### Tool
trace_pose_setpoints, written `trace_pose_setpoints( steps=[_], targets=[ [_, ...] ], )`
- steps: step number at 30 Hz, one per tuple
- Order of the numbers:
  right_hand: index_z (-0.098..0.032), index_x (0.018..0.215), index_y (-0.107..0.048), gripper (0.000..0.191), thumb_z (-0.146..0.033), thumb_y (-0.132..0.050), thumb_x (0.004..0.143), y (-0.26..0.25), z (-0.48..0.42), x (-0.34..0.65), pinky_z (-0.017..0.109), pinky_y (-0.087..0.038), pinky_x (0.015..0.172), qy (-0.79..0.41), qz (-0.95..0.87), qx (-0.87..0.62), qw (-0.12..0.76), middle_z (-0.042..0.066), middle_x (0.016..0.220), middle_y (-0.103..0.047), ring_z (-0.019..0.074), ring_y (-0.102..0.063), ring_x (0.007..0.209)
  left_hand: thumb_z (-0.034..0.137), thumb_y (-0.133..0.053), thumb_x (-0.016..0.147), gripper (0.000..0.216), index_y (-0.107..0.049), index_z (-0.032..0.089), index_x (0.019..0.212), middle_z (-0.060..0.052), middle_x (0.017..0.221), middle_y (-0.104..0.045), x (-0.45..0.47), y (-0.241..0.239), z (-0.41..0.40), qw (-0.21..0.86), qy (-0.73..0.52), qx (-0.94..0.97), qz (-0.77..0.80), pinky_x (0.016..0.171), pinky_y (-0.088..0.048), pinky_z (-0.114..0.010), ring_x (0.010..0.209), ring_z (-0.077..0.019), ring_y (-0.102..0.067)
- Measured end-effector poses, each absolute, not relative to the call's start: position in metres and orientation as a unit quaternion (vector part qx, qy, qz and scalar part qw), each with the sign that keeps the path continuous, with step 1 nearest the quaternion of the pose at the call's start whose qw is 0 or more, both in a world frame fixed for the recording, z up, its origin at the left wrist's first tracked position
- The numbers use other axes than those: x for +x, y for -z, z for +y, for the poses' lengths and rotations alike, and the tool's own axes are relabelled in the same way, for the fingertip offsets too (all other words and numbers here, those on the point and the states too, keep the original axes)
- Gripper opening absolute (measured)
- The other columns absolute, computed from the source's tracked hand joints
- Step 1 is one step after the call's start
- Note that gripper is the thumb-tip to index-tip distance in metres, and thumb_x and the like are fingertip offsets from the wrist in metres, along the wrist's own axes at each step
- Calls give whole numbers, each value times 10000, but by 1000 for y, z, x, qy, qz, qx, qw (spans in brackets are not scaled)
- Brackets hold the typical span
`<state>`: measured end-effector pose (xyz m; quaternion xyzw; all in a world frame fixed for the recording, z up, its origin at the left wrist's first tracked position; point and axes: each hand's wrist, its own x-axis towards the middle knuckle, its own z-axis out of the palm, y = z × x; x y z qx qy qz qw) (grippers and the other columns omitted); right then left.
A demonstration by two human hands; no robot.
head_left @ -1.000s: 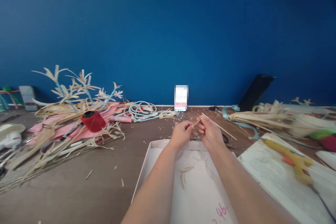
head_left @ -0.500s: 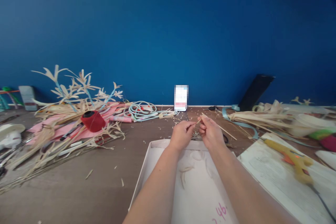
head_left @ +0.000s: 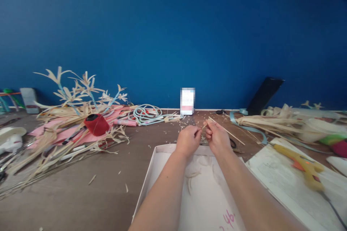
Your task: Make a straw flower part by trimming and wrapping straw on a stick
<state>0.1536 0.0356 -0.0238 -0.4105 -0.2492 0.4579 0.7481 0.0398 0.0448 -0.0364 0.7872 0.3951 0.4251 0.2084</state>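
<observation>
My left hand [head_left: 188, 139] and my right hand [head_left: 217, 137] meet above the far edge of a white shallow box [head_left: 151, 173]. Both are closed in a pinch on a thin pale straw stick [head_left: 230, 133], which slants out past my right hand toward the right. My left fingertips grip the short end of it between the two hands. A few curled straw slivers [head_left: 192, 177] lie inside the box beneath my forearms.
A heap of dried straw flowers [head_left: 73, 95] and a red thread spool [head_left: 96, 124] lie on pink paper at left. A coiled pale cord [head_left: 145, 112] and a small card [head_left: 187, 101] sit by the blue wall. A yellow glue gun [head_left: 303, 164] rests on white paper at right, near more straw [head_left: 271, 119].
My hands have stayed in place, with only small finger movement on the stick. The view has shifted very slightly.
</observation>
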Motion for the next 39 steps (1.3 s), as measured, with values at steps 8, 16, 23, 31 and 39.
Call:
trace_pose_setpoints(
  steps=[8, 16, 23, 31, 39],
  targets=[
    [-154, 640, -587, 248, -308, -764, 561, 25, 37, 154, 125, -244, 310, -454, -245, -411, 752, -10, 680, -618, 4, -357, 400, 256, -451, 812, 205, -648, 203, 791, -14, 765, -647, 42, 40, 47, 281, -452, 748, 397, 656, -399, -216, 722, -124, -552],
    [-159, 655, -596, 255, -345, -750, 571, 30, 38, 155, 141, -245, 306, -455, -254, -422, 742, -1, 736, -647, 3, -363, 387, 289, -460, 786, 194, -617, 185, 740, -4, 657, -630, 47, 47, 51, 354, -457, 699, 422, 562, -394, -209, 592, -109, -538],
    [-189, 920, -640, 328, -432, -624, 701, 39, 43, 163, 161, -343, 333, -471, -229, -442, 728, 69, 914, -687, 36, -432, 414, 294, -481, 753, 185, -618, 169, 753, 1, 616, -610, 46, 41, 51, 447, -461, 637, 427, 499, -389, -201, 518, -96, -511],
    [-188, 920, -594, 257, -317, -597, 698, 23, 41, 155, 165, -356, 350, -393, -219, -453, 770, 34, 871, -661, 39, -443, 420, 296, -481, 753, 191, -622, 168, 744, 6, 602, -597, 48, 45, 52, 412, -465, 652, 434, 509, -383, -198, 525, -98, -514],
    [-205, 929, -604, 246, -367, -501, 776, -46, -2, 138, 199, -377, 400, -326, -487, -504, 635, 11, 800, -643, 75, -500, 475, 271, -460, 767, 188, -624, 180, 764, 11, 618, -602, 45, 45, 50, 374, -454, 693, 418, 546, -395, -198, 552, -101, -532]
  ],
)
